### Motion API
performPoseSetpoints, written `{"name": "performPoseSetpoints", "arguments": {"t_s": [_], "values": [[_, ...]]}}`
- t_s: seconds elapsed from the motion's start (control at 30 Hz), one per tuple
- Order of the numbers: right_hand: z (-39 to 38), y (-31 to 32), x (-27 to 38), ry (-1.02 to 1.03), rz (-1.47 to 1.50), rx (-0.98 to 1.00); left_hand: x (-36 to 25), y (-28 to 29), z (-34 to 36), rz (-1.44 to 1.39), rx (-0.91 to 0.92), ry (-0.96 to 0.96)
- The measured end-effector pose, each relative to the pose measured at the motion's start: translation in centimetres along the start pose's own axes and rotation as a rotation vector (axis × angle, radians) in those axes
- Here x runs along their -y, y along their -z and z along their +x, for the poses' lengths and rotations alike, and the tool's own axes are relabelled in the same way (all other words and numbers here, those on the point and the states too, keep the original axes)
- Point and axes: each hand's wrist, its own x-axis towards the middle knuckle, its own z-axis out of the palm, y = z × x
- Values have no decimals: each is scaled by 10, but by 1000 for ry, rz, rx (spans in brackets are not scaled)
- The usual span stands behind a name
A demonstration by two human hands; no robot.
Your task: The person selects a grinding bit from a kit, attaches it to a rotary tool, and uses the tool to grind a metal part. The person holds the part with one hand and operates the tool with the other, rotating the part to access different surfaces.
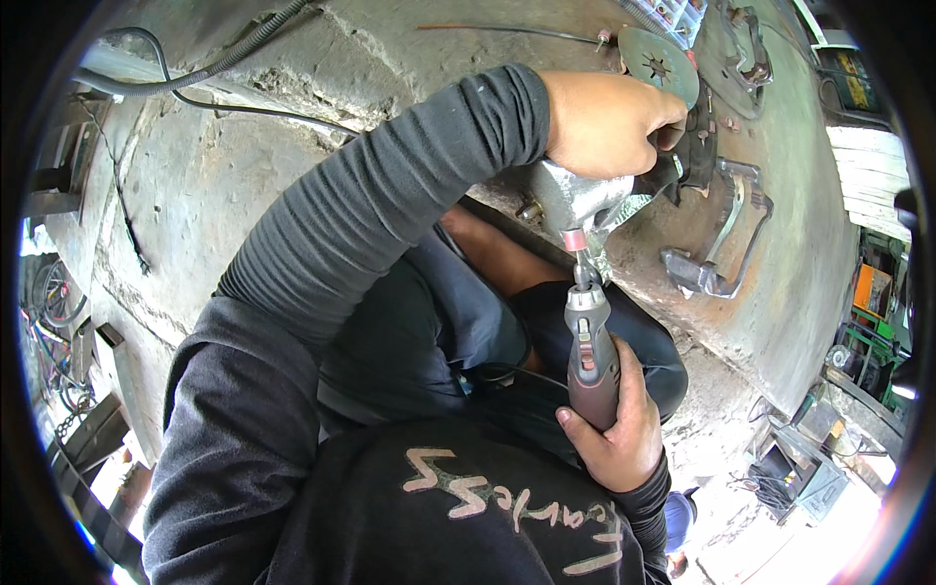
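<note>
My left hand (609,127), with curled fingers, grips the top of a shiny cast metal part (575,190). A crumpled silvery surface (619,216) shows at its right side. My right hand (614,429) is closed around a grey rotary tool (590,361), held upright in the picture below the part. The tool's pinkish sanding drum (574,240) is at the lower edge of the metal part; whether it touches cannot be told for certain. My left sleeved forearm crosses the middle of the view from lower left, over my legs.
Worn concrete floor (244,146) carries hoses (156,86), a metal disc (658,60), a blue parts organiser (682,15), a dark metal bracket (717,268) and small scattered pieces. Cluttered equipment (873,302) lines the right rim; frames and cables (63,292) crowd the left rim.
</note>
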Motion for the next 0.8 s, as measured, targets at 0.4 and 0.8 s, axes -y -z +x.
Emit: {"name": "performPoseSetpoints", "arguments": {"t_s": [0.4,0.8], "values": [[1,6,-1,-110,50,10,0,0,-1,-39,1,7],[2,7,-2,11,2,33,0,2,0,-50,24,5]]}}
